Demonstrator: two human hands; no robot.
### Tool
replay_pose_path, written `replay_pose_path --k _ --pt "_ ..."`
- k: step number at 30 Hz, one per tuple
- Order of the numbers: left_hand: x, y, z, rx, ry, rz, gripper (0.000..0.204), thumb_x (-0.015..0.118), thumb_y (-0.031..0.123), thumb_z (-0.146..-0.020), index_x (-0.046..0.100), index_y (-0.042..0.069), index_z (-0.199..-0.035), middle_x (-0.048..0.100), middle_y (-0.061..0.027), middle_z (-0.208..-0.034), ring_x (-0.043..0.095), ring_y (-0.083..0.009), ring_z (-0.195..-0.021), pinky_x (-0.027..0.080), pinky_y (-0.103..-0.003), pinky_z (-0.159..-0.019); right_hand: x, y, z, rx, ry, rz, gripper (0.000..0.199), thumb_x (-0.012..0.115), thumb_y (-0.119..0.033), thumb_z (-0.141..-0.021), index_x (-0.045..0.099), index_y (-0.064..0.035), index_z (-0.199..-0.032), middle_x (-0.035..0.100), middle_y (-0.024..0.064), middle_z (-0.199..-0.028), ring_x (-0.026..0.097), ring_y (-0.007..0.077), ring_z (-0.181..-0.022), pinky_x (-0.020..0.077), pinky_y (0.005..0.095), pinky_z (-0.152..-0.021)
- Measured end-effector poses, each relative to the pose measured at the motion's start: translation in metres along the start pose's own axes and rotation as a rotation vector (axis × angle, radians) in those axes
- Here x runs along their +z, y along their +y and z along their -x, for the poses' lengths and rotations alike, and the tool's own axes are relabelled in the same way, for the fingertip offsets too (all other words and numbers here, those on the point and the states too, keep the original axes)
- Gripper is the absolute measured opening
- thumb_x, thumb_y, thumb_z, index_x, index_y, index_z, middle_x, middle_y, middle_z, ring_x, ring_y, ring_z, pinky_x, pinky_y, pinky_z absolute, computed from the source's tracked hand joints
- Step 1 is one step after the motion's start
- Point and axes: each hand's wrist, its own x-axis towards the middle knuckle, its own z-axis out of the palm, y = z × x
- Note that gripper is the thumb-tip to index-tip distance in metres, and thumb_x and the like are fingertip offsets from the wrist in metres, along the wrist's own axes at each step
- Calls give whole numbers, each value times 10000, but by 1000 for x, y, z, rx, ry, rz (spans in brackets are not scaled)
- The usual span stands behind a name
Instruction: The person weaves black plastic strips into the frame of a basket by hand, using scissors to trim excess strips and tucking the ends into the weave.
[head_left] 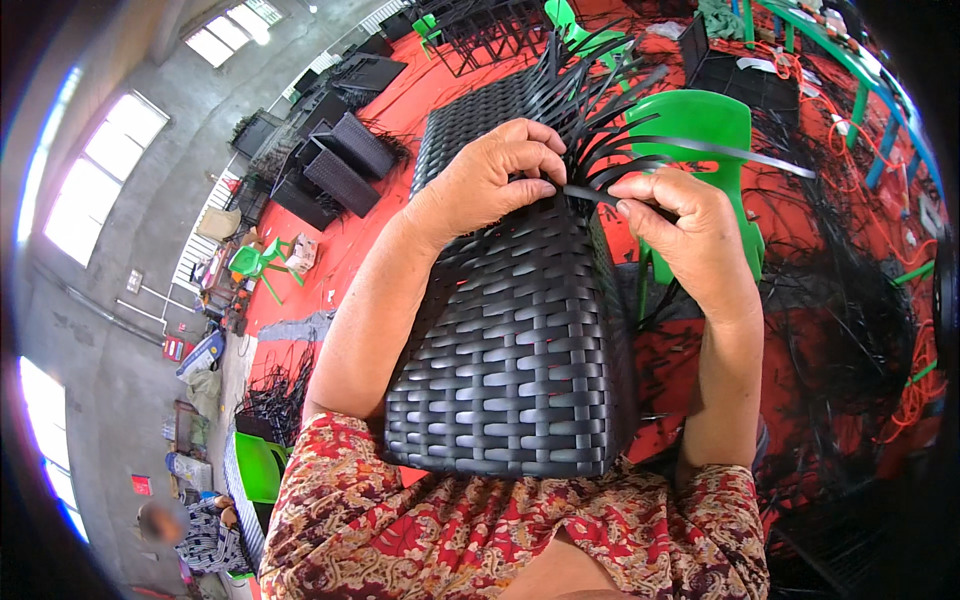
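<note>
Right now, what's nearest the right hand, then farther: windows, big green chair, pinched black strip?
1. Black strip, pinched in the right hand.
2. Big green chair, just beyond that hand.
3. Windows, far left on the wall.

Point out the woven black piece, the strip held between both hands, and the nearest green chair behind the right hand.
Woven black piece [505, 370]: head view, middle of its near woven face.
Black strip [592, 194]: head view, the short span showing between the fingers.
Green chair [692, 113]: head view, upper backrest.
</note>
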Motion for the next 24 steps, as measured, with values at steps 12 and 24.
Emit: replay_pose_path --k 12,24 --pt "5 -3 -3 35 -11 -45 79 552 -11 -815 540 16 -889 540 -57 -901 526 -177 -909 412 -280 -833 15 0 5 -133 7 191 71 638 -64 -741 622 -14 -789 571 135 -701 575 305 -657 452 374 -589" --pt "23 -9 -23 -59 32 -167 141 632 64 -708 508 3 -737 497 -144 -1052 489 -271 -1002 378 -332 -850 17 57 0 -176 42 -20 92 608 -72 -757 631 -1 -810 624 131 -766 617 293 -753 473 371 -676"
